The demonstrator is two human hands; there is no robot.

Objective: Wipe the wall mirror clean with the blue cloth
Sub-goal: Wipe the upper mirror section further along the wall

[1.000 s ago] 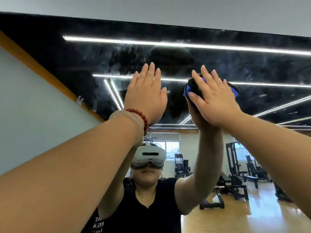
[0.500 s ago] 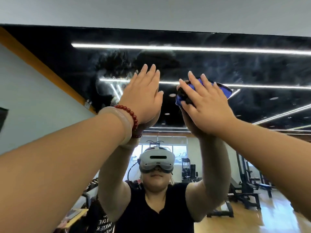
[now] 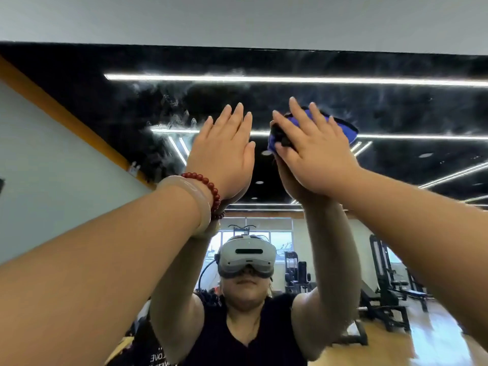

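Observation:
The wall mirror (image 3: 105, 114) fills the view and reflects a dark ceiling with light strips. Whitish smears (image 3: 174, 120) show on the glass to the upper left of my hands. My left hand (image 3: 224, 154) lies flat on the mirror with its fingers straight and pointing up. Just to its right, my right hand (image 3: 314, 154) presses the blue cloth (image 3: 346, 130) against the glass with spread, straight fingers. The cloth shows above and beside those fingers. Most of it is hidden under the palm.
A grey wall (image 3: 237, 19) runs above the mirror's top edge. A red bead bracelet (image 3: 208, 184) and a pale bangle sit on my left wrist. The mirror reflects a person with a white headset (image 3: 247, 256), gym machines (image 3: 385, 294) and a wooden floor.
My right hand has slid the cloth a little to the left, closer to my left hand. The left hand stays flat on the glass. The view has shifted slightly.

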